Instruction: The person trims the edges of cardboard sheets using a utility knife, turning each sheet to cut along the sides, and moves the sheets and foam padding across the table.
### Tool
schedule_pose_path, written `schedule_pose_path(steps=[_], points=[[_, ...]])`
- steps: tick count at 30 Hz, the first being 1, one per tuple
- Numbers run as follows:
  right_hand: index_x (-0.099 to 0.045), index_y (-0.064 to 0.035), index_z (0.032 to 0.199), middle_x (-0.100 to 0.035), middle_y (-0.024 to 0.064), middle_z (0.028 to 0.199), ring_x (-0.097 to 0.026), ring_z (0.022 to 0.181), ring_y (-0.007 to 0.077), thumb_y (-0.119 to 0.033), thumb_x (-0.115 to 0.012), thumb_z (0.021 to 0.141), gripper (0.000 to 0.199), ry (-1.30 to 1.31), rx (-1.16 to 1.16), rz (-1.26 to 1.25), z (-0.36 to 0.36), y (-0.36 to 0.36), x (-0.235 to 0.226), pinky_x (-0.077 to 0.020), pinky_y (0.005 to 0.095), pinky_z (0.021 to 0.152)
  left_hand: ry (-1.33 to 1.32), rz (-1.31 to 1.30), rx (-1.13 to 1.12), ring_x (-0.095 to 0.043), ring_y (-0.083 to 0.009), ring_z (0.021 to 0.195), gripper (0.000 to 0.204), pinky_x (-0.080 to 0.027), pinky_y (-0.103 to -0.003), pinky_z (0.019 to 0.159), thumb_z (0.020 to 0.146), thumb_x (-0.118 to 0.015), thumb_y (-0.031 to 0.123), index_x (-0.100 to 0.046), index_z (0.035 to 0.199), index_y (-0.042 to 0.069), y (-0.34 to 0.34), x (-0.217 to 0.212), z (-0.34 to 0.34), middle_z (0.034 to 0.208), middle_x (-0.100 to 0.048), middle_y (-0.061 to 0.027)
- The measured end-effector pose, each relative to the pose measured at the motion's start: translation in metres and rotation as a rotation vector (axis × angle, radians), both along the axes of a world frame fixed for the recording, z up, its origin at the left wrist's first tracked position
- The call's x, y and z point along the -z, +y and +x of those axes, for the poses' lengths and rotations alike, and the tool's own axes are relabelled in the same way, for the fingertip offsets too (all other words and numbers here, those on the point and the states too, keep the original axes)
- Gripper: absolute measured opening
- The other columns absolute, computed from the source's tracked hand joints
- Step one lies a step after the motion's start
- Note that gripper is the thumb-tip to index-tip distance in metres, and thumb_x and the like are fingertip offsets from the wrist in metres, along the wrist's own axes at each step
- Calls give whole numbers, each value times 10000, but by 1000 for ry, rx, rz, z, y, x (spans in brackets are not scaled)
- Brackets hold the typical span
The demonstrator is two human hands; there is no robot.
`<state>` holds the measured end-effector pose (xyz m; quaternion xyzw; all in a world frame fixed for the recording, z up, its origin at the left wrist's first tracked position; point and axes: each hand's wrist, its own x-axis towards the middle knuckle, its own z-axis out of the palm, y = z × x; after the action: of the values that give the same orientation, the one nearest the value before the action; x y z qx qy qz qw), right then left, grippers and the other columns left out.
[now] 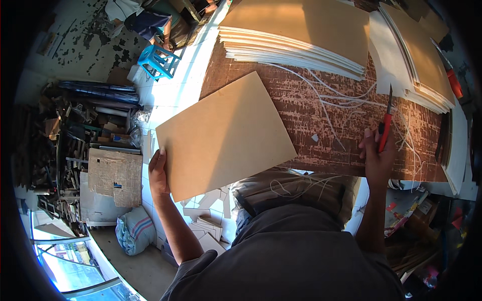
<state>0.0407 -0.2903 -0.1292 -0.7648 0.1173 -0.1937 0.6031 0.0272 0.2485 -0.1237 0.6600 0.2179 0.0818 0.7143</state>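
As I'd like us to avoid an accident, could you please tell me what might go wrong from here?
The knife in the right hand has its blade bare, so a careless swing could cut someone.
The left hand grips the board at one edge, and the board juts past the table, so it might slip or tip.
The loose strips on the table could snag the board or the knife.

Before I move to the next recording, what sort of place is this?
Probably a small workshop, though its trade is unclear: a scarred worktable bears a stack of brown boards, and the right hand holds a red-handled cutter.
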Motion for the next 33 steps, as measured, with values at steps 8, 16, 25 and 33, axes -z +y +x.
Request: schedule_pose_path(steps=[8, 16, 25, 33], points=[[-522, 2, 1405, -555, -3, 787, -595, 655, 66, -169, -669, 1059, 414, -56, 22, 64, -3, -2, 4, -472, 231, 515, -347, 282, 0, -547, -28, 835, 163, -422, -205, 774, 1088, -620, 221, -688, 1035, 83, -4, -72, 35, 937, -678, 41], [-440, -118, 960, -564, 0, 840, -588, 650, 62, -139, -668, 1051, 246, -89, 10, 141, -8, -9, 9, -453, 223, 511, -793, 484, 33, -517, -34, 891, 203, -380, -198, 822, 1088, -599, 207, -644, 1090, 10, -23, -135, 41, 1002, -653, 14], [-445, -133, 979, -573, 7, 806, -557, 640, 56, -153, -632, 1070, 209, -57, 18, 99, -8, -10, 12, -431, 220, 503, -934, 460, 216, -495, -41, 861, 236, -382, -212, 839, 1062, -671, 244, -631, 1127, 22, -2, -140, 36, 958, -617, 26], [-537, -25, 1375, -584, 2, 929, -624, 721, 82, -183, -658, 1062, 370, -90, 1, 20, -7, -16, 26, -514, 249, 598, -832, 513, 32, -490, -2, 808, 285, -385, -196, 774, 1123, -575, 243, -661, 931, 51, -17, -189, 62, 857, -633, 62]])
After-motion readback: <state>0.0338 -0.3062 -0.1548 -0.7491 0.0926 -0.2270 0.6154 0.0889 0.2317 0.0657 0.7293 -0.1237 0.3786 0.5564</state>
